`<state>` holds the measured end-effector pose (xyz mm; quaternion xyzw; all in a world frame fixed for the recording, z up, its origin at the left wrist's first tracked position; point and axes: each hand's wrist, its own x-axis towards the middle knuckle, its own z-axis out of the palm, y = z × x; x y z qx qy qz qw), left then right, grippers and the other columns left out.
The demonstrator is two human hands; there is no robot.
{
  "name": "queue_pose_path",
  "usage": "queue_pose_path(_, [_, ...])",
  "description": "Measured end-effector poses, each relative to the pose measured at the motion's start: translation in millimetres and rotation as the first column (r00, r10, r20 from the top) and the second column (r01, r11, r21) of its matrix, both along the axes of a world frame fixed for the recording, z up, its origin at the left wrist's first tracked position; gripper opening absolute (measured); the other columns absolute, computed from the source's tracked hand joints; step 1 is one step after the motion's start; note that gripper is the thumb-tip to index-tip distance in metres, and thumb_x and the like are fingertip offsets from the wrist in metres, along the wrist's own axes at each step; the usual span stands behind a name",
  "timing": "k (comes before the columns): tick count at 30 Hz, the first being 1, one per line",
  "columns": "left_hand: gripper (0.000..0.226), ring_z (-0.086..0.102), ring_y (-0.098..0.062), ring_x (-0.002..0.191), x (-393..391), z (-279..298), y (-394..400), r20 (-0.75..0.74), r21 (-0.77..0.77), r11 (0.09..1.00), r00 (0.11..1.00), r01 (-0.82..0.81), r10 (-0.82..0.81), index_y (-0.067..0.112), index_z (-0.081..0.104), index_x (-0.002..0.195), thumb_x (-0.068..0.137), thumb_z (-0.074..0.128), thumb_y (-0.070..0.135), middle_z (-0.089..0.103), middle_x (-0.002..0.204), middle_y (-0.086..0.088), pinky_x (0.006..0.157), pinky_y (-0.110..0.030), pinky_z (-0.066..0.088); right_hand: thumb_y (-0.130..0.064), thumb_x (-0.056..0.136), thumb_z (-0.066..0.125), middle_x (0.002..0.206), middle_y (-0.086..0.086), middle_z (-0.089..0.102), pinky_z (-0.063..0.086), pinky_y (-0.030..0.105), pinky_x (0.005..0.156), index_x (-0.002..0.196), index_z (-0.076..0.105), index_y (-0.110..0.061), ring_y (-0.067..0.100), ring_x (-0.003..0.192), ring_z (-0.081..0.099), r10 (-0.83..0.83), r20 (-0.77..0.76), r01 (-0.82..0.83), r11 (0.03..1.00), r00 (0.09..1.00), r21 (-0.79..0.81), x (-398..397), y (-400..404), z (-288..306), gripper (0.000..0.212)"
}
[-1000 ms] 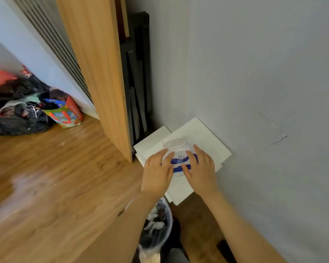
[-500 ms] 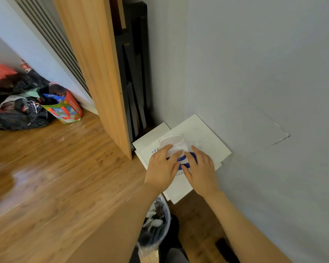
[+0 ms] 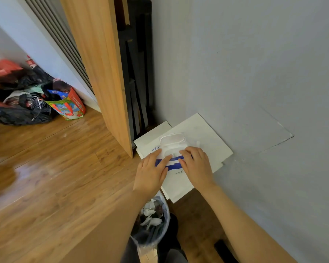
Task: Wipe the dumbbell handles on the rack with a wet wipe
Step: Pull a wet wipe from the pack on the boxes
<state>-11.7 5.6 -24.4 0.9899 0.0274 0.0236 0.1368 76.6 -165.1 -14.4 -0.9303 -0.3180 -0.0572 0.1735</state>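
A white wet wipe pack [image 3: 172,144] with a blue band lies on stacked white boards [image 3: 209,133] by the grey wall. Its white flip lid stands open at the far end. My left hand [image 3: 150,173] rests on the pack's left side with fingers stretched out flat, the index tip at the opening. My right hand [image 3: 197,166] lies on the pack's right side, fingertips at the edge of the opening. No wipe shows between the fingers. No dumbbell or rack is in view.
A small bin [image 3: 154,221] lined with clear plastic and holding crumpled white wipes stands under my arms. A wooden panel [image 3: 103,73] rises to the left, black frames [image 3: 139,73] behind it. Bags [image 3: 68,105] lie on the wood floor at left.
My left fingers, curled on the pack half a second ago, now lie straight across it. My right hand stays on the pack's right side. The lid remains open.
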Motion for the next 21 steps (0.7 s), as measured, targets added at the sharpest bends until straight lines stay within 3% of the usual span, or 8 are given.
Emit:
queue_pose_path(5, [0.047,0.058,-0.036,0.119,-1.9,-1.7,5.7,-0.128,0.073,0.997,0.992,0.004,0.005,0.03,0.057,0.136,0.098,0.032,0.042,0.054,0.139,-0.014,0.094,-0.047,0.05,-0.022,0.061,0.092,0.091,0.009,0.069,0.057,0.032,0.07,0.09,0.07,-0.01,0.025,0.078,0.068,0.013,-0.092,-0.015,1.0,0.996,-0.022,3.4,10.4,-3.6,0.038])
queue_pose_path(10, [0.048,0.056,-0.035,0.123,0.9,-0.4,8.3,-0.233,0.103,0.994,0.972,0.025,-0.001,0.033,0.052,0.14,0.099,0.029,0.046,0.05,0.145,-0.013,0.098,-0.046,0.048,-0.026,0.051,0.096,0.089,0.009,0.07,0.058,0.033,0.067,0.087,0.071,-0.011,0.025,0.074,0.068,0.032,-0.136,-0.044,0.996,0.99,-0.082,4.9,12.3,-1.9,0.046])
queue_pose_path(14, [0.051,0.026,-0.029,0.145,0.4,6.8,9.3,-0.334,0.059,0.997,0.942,0.042,-0.02,0.041,0.018,0.155,0.105,0.025,0.047,0.015,0.164,-0.006,0.117,-0.041,0.023,-0.03,0.043,0.098,0.083,0.008,0.071,0.057,0.033,0.061,0.081,0.072,-0.012,0.025,0.066,0.069,0.052,-0.156,-0.071,0.99,0.986,-0.119,12.4,16.5,2.8,0.05])
queue_pose_path(16, [0.054,0.016,-0.026,0.149,-2.2,9.7,8.0,-0.368,0.081,0.996,0.93,0.037,-0.005,0.042,0.006,0.156,0.105,0.021,0.049,0.005,0.165,-0.004,0.12,-0.039,0.015,-0.028,0.044,0.097,0.081,0.009,0.071,0.057,0.033,0.06,0.079,0.072,-0.012,0.026,0.064,0.069,0.064,-0.184,-0.089,0.987,0.981,-0.131,16.1,18.1,4.4,0.046])
queue_pose_path(18, [0.054,0.018,-0.027,0.148,-3.9,10.0,5.7,-0.355,0.068,0.997,0.935,0.031,-0.005,0.042,0.007,0.156,0.105,0.022,0.049,0.006,0.166,-0.004,0.12,-0.04,0.016,-0.026,0.058,0.093,0.092,0.013,0.071,0.058,0.037,0.07,0.088,0.073,-0.008,0.03,0.076,0.07,0.073,-0.207,-0.105,0.983,0.976,-0.149,18.9,20.5,7.6,0.04])
queue_pose_path(21, [0.051,0.035,-0.031,0.141,-4.9,5.2,4.9,-0.308,0.077,0.997,0.951,0.013,0.012,0.04,0.024,0.154,0.104,0.032,0.047,0.024,0.162,-0.008,0.116,-0.044,0.027,-0.033,0.09,0.066,0.131,0.011,0.059,0.045,0.033,0.101,0.126,0.059,-0.008,0.028,0.115,0.06,0.083,-0.267,-0.151,0.958,0.96,-0.246,25.0,26.4,11.4,0.044])
